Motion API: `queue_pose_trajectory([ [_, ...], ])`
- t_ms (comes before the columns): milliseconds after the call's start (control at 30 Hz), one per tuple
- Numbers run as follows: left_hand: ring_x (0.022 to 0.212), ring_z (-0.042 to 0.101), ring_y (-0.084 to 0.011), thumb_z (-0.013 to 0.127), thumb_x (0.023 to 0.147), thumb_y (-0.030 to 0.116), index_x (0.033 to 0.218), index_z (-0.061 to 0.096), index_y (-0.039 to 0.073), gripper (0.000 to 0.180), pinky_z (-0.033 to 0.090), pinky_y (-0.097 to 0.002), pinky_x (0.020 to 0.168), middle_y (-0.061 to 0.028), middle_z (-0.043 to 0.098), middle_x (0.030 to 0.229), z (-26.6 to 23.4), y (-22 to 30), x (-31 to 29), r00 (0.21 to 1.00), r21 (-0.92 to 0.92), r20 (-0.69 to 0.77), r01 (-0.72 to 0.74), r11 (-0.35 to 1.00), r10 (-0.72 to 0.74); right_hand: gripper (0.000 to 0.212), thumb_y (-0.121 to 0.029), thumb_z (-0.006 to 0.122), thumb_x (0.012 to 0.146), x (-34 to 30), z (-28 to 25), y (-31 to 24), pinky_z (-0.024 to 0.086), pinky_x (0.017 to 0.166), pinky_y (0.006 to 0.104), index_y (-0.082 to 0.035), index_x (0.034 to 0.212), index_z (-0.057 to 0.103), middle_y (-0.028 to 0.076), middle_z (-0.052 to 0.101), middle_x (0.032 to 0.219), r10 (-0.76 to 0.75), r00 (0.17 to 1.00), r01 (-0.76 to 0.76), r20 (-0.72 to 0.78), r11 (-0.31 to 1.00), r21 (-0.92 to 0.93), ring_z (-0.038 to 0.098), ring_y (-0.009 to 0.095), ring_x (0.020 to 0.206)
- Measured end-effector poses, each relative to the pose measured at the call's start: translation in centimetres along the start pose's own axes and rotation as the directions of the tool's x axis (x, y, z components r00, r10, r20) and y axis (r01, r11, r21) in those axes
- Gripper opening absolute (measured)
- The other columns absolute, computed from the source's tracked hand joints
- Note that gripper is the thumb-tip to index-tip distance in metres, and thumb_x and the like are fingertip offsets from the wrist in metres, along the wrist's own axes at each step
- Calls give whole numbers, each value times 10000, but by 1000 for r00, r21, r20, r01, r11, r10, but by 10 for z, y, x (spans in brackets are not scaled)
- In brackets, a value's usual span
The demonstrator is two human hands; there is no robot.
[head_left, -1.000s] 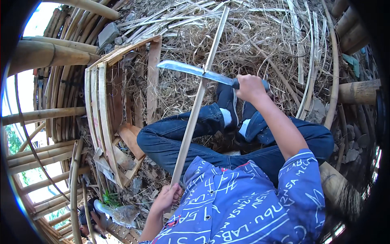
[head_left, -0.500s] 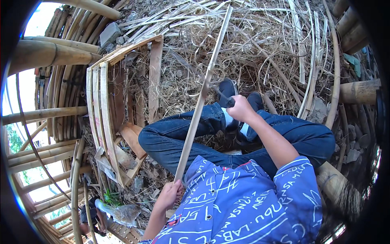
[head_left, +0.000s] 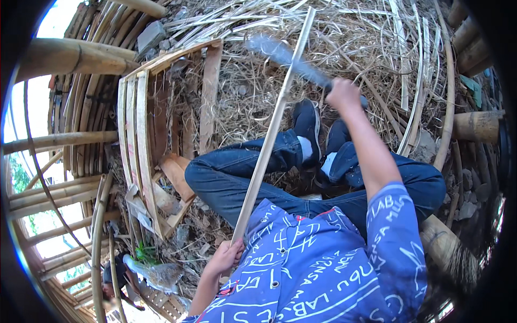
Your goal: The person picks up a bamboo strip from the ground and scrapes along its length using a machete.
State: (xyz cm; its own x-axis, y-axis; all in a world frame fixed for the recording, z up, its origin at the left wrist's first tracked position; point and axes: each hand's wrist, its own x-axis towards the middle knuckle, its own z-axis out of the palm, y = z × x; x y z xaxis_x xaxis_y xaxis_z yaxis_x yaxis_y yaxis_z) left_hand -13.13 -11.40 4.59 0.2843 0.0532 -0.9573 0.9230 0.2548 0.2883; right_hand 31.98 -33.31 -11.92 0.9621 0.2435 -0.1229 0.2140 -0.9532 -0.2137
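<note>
Knife and strip, both firmly held

Left hand is closed around the near end of the strip, which goes slanting over the left leg toward the far side. Right hand, farther and to the right, is wrapped around the knife. The knife, blurred, points left and crosses the strip near its far end; if they touch, I cannot tell. Beyond lie shavings; at left is a wooden frame.

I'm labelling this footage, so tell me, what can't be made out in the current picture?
All in the head view:
Knife blade: motion-blurred; contact with the wooden strip is unclear.
Knife handle: middle hidden by the right hand.
Strip's lower end: covered by the left hand.
Another person: small, partly behind a bamboo pole.
</note>
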Motion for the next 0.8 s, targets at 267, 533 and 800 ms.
queue_pose_trajectory([
  [267, 499, 292, -26, 424, 1022, 334, 720, 444, 134, 363, 244, -206, 438, 103, 346, 608, 4, 5, 3, 998, -37, 31, 52, 998, -51, 231, -243, 673, 692, -32, -29, -19, 549, 737, 455, -76, 849, 638, 170, 680, 792, -304, 948, 303, 90, 953, 30, 687, 339, 789],
  [533, 489, 241, -23, 399, 1027, 333, 732, 415, 141, 353, 211, -201, 426, 109, 276, 589, 0, 19, 5, 976, -130, 200, 115, 985, -87, 236, -248, 691, 659, -129, -7, -49, 518, 657, 481, -90, 815, 612, 185, 638, 684, -410, 904, 328, 124, 849, 414, 645, 387, 702],
  [800, 508, 382, -30, 600, 943, 268, 813, 537, 84, 234, 303, -215, 437, 73, 427, 612, 7, 40, -9, 985, 111, 92, -157, 981, 147, 188, -121, 647, 661, -176, -31, -71, 496, 579, 423, 1, 805, 637, 221, 603, 647, -408, 904, 201, 128, 669, 715, 628, 407, 652],
])
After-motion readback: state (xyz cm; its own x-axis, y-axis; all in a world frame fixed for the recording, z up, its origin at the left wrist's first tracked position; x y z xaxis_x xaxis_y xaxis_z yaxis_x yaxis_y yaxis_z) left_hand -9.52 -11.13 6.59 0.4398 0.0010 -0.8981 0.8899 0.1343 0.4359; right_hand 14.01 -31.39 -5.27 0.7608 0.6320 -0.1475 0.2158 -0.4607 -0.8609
